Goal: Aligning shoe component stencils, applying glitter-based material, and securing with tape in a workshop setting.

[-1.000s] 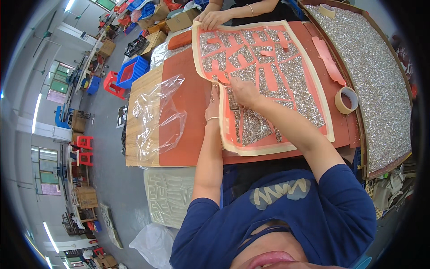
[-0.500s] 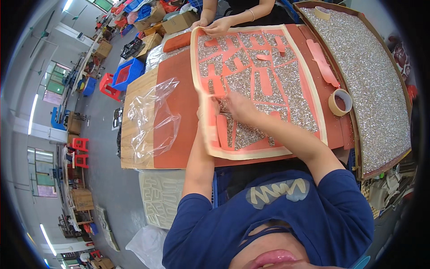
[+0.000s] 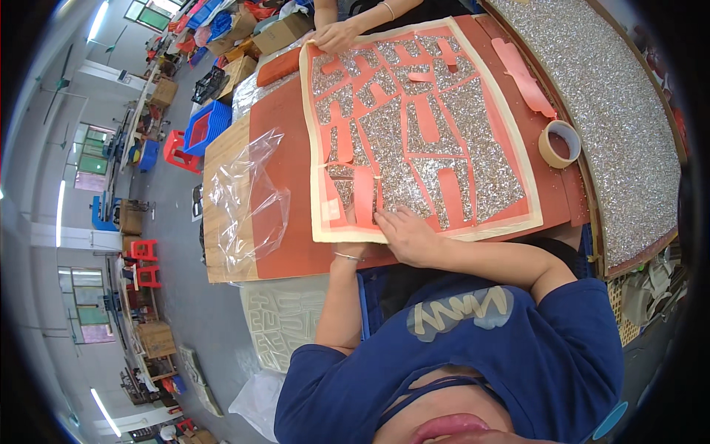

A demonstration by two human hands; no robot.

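Observation:
A sheet of pink film with a pale tape border (image 3: 529, 196) lies over the red-brown board, its openings filled with glittery silver-gold material (image 3: 384, 140). At its near edge, my right hand (image 3: 405, 235) rests on top, fingers stretched toward a rounded pink strip (image 3: 364, 194) and touching beside its lower end. My left hand (image 3: 353, 219) reaches under the near border below that strip. The border and film hide most of its fingers, and a bracelet (image 3: 349, 257) circles its wrist. Across the table, another person's hand (image 3: 336, 35) holds the sheet's far left corner.
A long tray of silver glitter material (image 3: 592, 111) stands on the right, beside a tape roll (image 3: 560, 144) and a loose pink strip (image 3: 523, 78). Crumpled clear plastic (image 3: 248, 196) covers part of the board's left side. Blue crates (image 3: 208, 127) and a red stool (image 3: 177, 152) stand beyond.
Both my hands have moved from the sheet's left edge to its near edge. The border lies flatter there. The other person's two hands stay at the far left corner.

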